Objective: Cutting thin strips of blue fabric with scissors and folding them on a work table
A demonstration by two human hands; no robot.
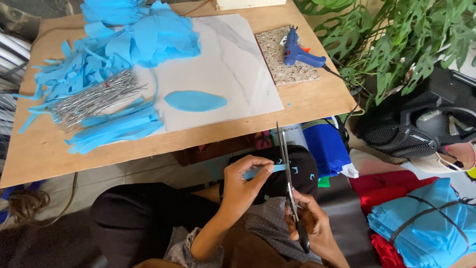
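Head view: left hand (pixel 243 186) pinches a blue strip (pixel 263 171) low in the middle. Right hand (pixel 312 223), at 4 o'clock from it, grips scissors (pixel 287 183), blades nearly closed. Best to cut slowly, fingers clear.

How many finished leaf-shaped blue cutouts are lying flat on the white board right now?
1: a blue leaf-shaped cutout lies alone near the white board's front edge. More may be hidden in the blue pile at the back.

Hands working below the near edge of a tabletop (pixel 307 101).
A cut petal (pixel 195 100) is lying mid-tabletop; wire stems (pixel 94 100) are resting left of it, a glue gun (pixel 299 52) sitting right; scissors (pixel 289 186) are pointing upward beside a held strip (pixel 263 171).
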